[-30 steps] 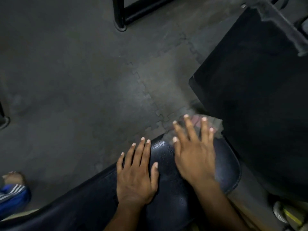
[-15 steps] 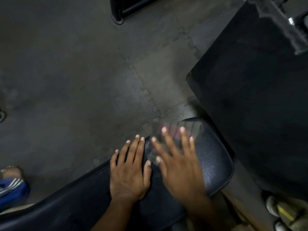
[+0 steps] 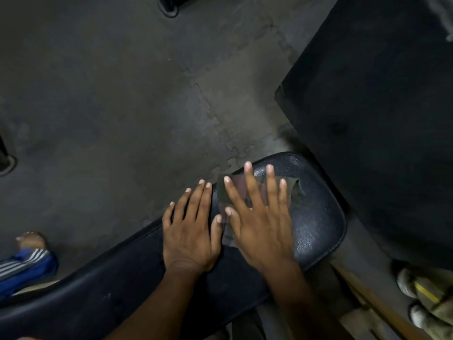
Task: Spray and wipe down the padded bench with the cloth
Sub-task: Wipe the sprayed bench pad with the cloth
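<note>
A thin, dull greenish-brown cloth [image 3: 293, 190] lies flat on the rounded end of the dark blue, pebble-textured vinyl padded bench [image 3: 316, 217]; its surface beside the cloth shows a faint sheen. The right hand [image 3: 262, 222] presses the cloth down with straight, spread fingers, grasping nothing. Compared with half a second earlier, this hand is sharp instead of blurred, and the cloth under it has shifted toward the bench's right end, one corner now showing beyond the little finger. A second ago the cloth hung off the far edge of the pad; it now sits wholly on the pad. The left hand [image 3: 193, 224] rests flat on the bench just beside the right, fingers straight and close together, thumb nearly touching the cloth's near edge; its placement on the pad matches both earlier frames. Beyond the bench lies grey interlocking rubber floor matting [image 3: 122, 106]. A large black upholstered pad [image 3: 380, 119] stands to the right, close to the bench end. A bare foot below a blue, white-striped trouser leg [image 3: 27, 263] appears at lower left.
</note>
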